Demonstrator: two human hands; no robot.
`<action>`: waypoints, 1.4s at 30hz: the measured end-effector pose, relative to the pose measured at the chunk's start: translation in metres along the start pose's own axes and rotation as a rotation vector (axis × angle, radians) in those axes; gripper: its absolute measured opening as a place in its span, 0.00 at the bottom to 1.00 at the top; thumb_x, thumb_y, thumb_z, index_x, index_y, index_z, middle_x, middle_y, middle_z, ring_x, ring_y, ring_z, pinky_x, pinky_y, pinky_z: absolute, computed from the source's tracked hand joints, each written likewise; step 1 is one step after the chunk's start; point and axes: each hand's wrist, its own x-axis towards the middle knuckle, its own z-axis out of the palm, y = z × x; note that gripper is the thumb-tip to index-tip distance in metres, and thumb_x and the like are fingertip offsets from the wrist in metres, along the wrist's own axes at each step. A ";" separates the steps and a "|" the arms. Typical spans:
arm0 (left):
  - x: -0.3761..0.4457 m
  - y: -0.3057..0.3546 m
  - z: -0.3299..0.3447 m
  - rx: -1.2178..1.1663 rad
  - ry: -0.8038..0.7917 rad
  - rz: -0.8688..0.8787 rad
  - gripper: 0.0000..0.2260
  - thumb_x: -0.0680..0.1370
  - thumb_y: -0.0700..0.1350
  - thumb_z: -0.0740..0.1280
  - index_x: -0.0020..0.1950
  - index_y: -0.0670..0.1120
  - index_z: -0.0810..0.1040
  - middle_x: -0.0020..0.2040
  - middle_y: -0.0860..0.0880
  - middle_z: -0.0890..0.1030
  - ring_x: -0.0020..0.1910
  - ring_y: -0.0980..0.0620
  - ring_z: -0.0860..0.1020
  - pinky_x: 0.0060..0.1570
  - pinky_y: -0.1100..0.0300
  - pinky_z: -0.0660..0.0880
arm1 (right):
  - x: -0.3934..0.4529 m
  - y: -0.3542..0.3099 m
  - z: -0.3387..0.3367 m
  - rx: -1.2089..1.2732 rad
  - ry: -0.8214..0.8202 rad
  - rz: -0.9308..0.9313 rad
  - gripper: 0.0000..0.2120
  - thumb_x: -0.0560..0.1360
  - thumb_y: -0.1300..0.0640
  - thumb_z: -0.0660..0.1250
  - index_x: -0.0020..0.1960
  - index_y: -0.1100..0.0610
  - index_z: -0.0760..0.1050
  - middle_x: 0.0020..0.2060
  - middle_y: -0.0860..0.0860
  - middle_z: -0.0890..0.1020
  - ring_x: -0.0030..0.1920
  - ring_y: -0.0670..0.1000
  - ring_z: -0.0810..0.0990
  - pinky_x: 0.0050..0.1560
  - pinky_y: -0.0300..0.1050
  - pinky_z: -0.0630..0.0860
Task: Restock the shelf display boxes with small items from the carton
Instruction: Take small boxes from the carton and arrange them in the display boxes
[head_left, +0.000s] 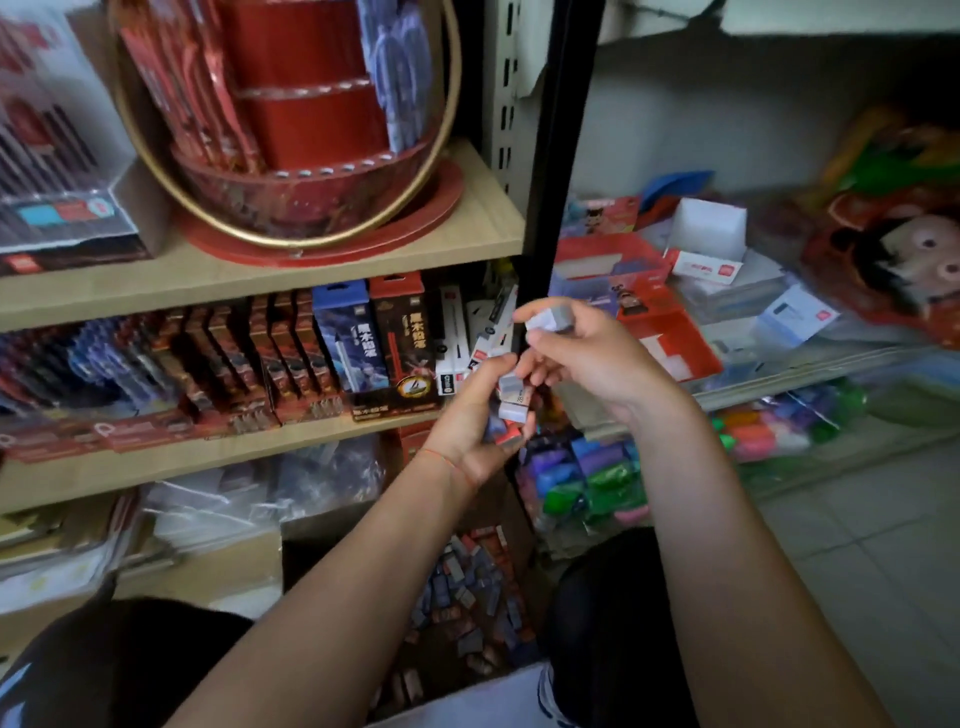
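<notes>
Both hands were raised in front of the shelving when I looked through the head camera. I saw the left hand cupped palm-up, its fingers curled round a small stack of erasers, grey and white with a red one at the bottom. Just above it, the right hand pinched a single grey-and-white eraser between thumb and forefinger, its other fingers hanging near the stack. Below the forearms I could make out the open carton on the floor, with loose small erasers heaped inside, too blurred to count. Behind the right hand, on the grey shelf, stood red display boxes among white cartons. To the left, a wooden shelf carried upright rows of packaged pencil boxes, and a round red stand sat on the board above.
</notes>
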 end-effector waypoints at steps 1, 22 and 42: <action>0.007 0.001 0.014 0.012 -0.016 -0.003 0.06 0.77 0.49 0.66 0.41 0.50 0.73 0.34 0.51 0.73 0.35 0.55 0.71 0.26 0.68 0.70 | 0.005 -0.003 -0.013 0.034 0.038 -0.007 0.08 0.81 0.64 0.59 0.56 0.56 0.74 0.30 0.53 0.83 0.29 0.49 0.77 0.35 0.41 0.71; 0.154 -0.032 0.168 0.281 -0.237 0.050 0.03 0.78 0.47 0.67 0.48 0.48 0.76 0.35 0.47 0.73 0.29 0.52 0.73 0.26 0.65 0.70 | 0.020 0.109 -0.229 -0.395 0.824 0.276 0.10 0.71 0.58 0.74 0.38 0.66 0.79 0.36 0.60 0.79 0.42 0.56 0.77 0.46 0.47 0.73; 0.169 -0.061 0.166 0.204 -0.148 -0.088 0.15 0.75 0.50 0.70 0.59 0.50 0.74 0.40 0.50 0.79 0.34 0.55 0.77 0.32 0.63 0.75 | 0.024 0.123 -0.235 -0.518 0.890 0.375 0.04 0.74 0.58 0.71 0.44 0.51 0.77 0.49 0.55 0.83 0.52 0.58 0.81 0.54 0.53 0.79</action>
